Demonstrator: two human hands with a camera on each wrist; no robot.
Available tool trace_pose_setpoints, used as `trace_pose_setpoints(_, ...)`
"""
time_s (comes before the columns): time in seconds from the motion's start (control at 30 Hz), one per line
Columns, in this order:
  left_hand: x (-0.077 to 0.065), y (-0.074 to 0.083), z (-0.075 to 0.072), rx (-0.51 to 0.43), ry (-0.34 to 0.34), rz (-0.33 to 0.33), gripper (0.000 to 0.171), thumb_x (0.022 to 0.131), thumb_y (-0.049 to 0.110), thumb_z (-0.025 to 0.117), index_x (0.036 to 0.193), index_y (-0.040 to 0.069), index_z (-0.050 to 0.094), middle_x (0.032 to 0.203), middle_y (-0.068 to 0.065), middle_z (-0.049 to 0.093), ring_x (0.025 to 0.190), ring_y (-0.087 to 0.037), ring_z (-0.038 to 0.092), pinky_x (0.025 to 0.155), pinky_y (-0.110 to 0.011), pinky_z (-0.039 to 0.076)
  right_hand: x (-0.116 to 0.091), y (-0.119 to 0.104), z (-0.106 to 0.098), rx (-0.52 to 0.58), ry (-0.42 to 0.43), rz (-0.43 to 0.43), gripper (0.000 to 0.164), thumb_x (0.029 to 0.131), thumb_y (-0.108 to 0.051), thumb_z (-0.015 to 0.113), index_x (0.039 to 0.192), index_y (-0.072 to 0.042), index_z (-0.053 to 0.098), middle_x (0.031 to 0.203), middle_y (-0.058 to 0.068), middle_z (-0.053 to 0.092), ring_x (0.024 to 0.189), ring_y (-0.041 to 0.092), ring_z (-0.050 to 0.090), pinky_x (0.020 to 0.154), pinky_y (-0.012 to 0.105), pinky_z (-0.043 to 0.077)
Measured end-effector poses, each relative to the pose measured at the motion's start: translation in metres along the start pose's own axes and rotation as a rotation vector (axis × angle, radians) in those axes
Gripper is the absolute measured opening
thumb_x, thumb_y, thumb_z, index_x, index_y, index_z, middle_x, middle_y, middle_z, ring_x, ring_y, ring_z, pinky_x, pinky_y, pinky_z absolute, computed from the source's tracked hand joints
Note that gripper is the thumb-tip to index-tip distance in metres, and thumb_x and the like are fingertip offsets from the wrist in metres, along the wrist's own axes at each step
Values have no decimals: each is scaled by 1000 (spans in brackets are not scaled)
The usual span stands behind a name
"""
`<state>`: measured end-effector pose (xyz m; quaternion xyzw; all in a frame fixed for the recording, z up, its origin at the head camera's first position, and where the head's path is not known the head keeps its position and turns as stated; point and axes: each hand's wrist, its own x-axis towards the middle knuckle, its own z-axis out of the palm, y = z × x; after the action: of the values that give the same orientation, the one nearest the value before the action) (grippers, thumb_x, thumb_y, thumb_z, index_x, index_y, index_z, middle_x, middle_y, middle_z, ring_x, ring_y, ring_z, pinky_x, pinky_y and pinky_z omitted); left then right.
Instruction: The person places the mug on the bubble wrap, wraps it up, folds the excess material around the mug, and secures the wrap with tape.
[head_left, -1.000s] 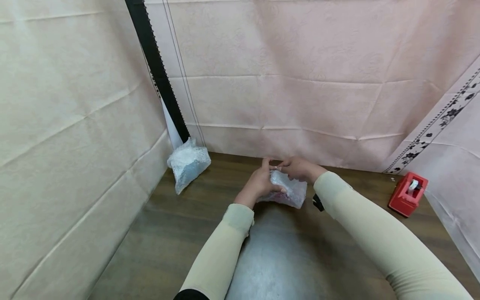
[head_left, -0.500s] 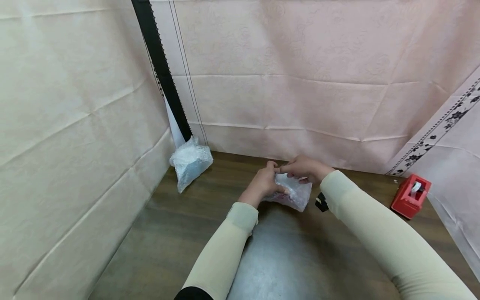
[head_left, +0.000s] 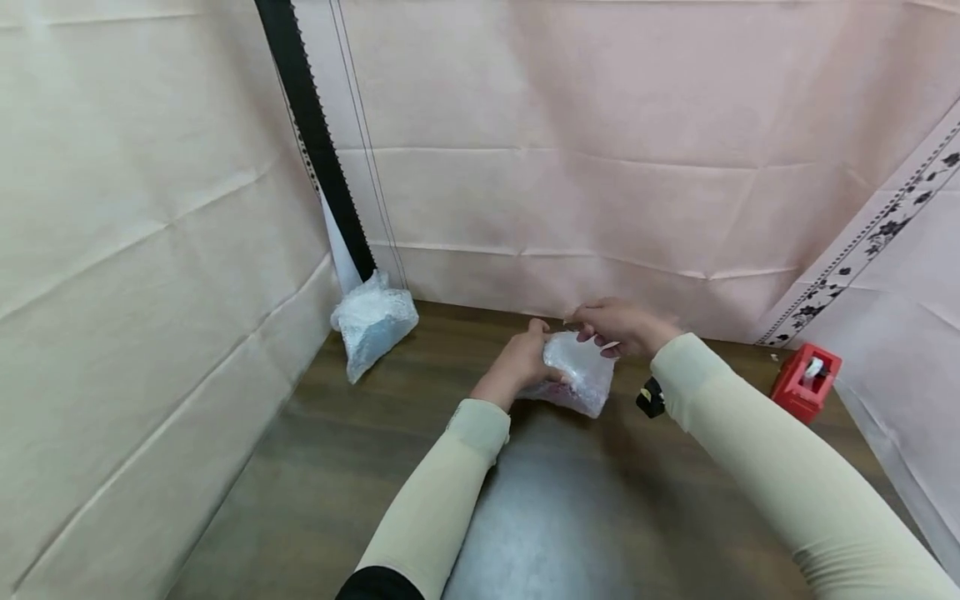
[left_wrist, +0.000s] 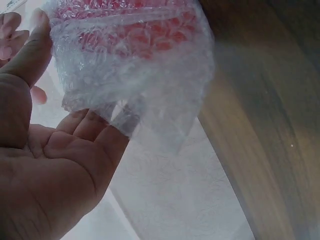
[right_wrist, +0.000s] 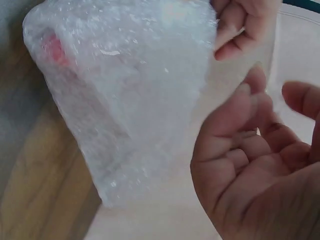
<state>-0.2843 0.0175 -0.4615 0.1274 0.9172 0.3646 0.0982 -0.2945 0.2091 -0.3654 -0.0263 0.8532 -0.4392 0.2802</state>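
Note:
A bubble-wrapped packet stands near the back of the wooden table, held by my left hand. In the left wrist view, something red shows through the wrap, and the thumb lies along one side of the packet with the fingers behind it. My right hand hovers just right of the packet's top. The right wrist view has its fingers partly bent and the thumb apart from them. A small pale sliver shows by the right fingertips in the head view; what it is I cannot tell.
Another bubble-wrapped packet sits in the back left corner. A red tape dispenser stands at the right edge of the wooden table. Pale cloth walls enclose the back and both sides.
My right hand has drawn away from the left fingertips, up and to the right. The left hand keeps its hold on the packet. The head view has shifted slightly.

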Motion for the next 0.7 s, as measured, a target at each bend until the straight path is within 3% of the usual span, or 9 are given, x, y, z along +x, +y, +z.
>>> trace_pose_setpoints(0.23, -2, -5, 1, -40, 22, 49, 100, 91, 28, 99, 168, 13, 36, 175, -5, 56, 159, -29, 57, 130, -45, 50, 22, 6, 11, 25, 3, 15, 46, 122, -26, 46, 158, -1, 59, 90, -6, 61, 69, 9, 41, 63, 25, 39)
trace_pose_setpoints(0.4, -2, -7, 2, -59, 61, 79, 107, 88, 25, 101, 170, 18, 32, 177, -3, 52, 161, -28, 55, 132, -46, 48, 27, 6, 14, -24, 8, 41, 47, 121, -27, 47, 158, -2, 60, 88, -5, 61, 69, 9, 41, 63, 25, 36)
trace_pose_setpoints(0.7, -1, -9, 2, -129, 26, 43, 108, 91, 22, 99, 173, 17, 29, 173, -1, 58, 158, -29, 57, 131, -49, 48, 29, 5, 15, -57, 1, 96, 43, 120, -25, 47, 155, -6, 65, 91, -3, 62, 68, 9, 39, 62, 24, 36)
